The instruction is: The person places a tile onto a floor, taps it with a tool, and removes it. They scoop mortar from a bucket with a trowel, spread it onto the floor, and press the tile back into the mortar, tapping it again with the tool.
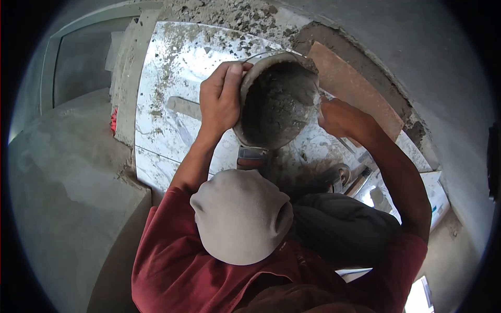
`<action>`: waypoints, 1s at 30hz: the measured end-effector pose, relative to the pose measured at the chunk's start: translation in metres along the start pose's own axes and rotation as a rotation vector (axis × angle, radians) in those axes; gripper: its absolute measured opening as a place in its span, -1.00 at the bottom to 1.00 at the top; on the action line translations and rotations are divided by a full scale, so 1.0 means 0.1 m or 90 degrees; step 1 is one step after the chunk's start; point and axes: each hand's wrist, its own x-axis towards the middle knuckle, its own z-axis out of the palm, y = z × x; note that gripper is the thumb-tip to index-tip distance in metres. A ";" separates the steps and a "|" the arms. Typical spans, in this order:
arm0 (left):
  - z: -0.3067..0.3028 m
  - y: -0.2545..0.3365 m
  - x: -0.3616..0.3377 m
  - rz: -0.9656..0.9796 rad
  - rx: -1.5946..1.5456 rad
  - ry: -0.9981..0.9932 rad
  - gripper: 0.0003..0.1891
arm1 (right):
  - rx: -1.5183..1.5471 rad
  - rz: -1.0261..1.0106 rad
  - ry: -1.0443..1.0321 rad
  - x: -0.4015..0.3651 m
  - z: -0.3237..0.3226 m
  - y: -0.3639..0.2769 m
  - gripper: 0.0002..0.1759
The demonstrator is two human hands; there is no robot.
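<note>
A round bucket [282, 56] is tipped so that its mouth faces me, and wet grey mortar [276, 107] coats its inside. My left hand [222, 96] is closed on the bucket's left rim, thumb on top. At the opposite side, my right hand [339, 119] is a fist against the rim. Whatever sits inside that fist is mostly hidden; only a pale bit shows by the fingers.
Under the bucket lies a white, mortar-spattered slab [162, 68]. A flat grey strip [185, 107] rests left of my left hand, and a brown board [355, 83] leans at right. Rubble [224, 14] lines the back. Several tools [342, 175] lie near my knee. A grey cap [242, 216] fills the lower middle.
</note>
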 end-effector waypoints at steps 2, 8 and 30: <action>-0.09 -0.03 -0.09 0.041 0.052 0.013 -0.65 | 0.040 -0.003 -0.023 0.03 -0.02 -0.05 -0.59; -0.23 -0.15 -0.14 0.028 0.021 0.018 -0.66 | 0.281 0.121 -0.321 -0.06 -0.08 -0.27 -0.56; -0.19 -0.12 -0.10 0.012 0.019 -0.027 -0.65 | 0.361 0.000 -0.326 0.09 0.31 -0.15 -0.59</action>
